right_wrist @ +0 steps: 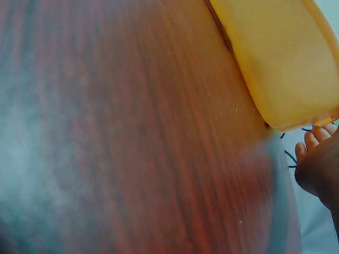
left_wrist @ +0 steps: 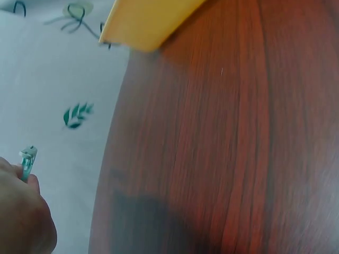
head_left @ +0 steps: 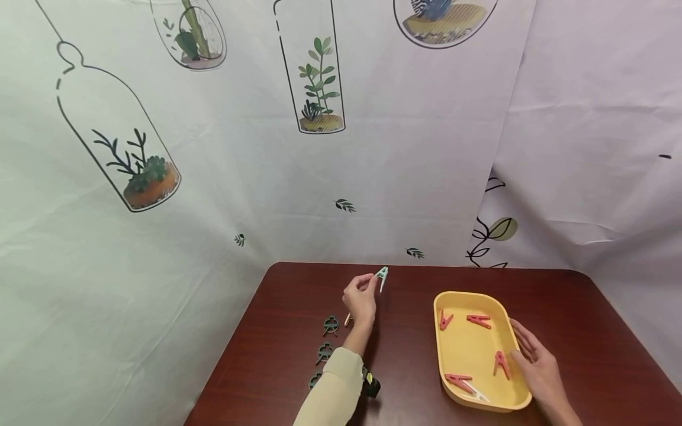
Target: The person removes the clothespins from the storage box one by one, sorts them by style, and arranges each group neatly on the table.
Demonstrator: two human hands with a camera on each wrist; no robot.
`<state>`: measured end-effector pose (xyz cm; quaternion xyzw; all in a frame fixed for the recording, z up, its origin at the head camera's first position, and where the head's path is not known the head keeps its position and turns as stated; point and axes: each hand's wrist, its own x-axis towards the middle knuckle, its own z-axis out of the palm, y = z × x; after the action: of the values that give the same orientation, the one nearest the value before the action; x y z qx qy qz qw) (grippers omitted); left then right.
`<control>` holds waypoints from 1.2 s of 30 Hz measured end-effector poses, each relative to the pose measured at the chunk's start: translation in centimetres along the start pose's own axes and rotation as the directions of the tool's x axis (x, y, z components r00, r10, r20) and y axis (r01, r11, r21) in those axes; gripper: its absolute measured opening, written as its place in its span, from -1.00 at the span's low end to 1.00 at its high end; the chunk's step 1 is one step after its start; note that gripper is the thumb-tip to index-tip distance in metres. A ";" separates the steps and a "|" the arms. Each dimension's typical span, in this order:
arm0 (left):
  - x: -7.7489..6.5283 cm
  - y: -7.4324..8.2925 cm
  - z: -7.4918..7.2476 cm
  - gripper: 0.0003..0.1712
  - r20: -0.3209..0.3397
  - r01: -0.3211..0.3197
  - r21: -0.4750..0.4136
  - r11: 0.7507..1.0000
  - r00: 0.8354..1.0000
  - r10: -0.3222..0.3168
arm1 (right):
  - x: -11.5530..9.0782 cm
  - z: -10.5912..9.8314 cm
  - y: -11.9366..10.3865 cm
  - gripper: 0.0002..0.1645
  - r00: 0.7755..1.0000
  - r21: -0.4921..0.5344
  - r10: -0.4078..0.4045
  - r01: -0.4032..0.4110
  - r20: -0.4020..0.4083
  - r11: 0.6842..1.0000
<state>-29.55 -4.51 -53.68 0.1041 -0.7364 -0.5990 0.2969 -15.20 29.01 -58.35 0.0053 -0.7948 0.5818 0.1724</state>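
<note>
My left hand (head_left: 361,299) pinches a mint-green clothespin (head_left: 382,277) between thumb and fingers, over the far part of the table. In the left wrist view that clothespin (left_wrist: 28,159) juts past the fingertips. My right hand (head_left: 538,370) holds the right side of a yellow tray (head_left: 442,349), thumb at the rim and fingers along the outer wall. Inside the tray lie several red clothespins (head_left: 501,364) and a white clothespin (head_left: 476,390), the latter beside a red one. A pale stick-like piece (head_left: 348,319) shows partly behind the left wrist.
Dark green ring-shaped clips (head_left: 330,324) form a column on the table's left, the nearest partly covered by the sleeve (head_left: 338,384). The brown table (head_left: 410,331) meets a white patterned cloth (head_left: 373,177) at its back edge.
</note>
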 end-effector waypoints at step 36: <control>2.8 -5.8 -4.0 -0.86 -0.079 0.041 0.420 0.907 0.997 -0.009 | 0.0 0.2 0.2 -0.30 1.000 0.046 -0.013 0.013 -0.002 0.999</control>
<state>-30.74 -10.71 -57.81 0.1977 -0.8351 -0.4255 0.2872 -15.32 28.93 -58.58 0.0137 -0.7809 0.5990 0.1768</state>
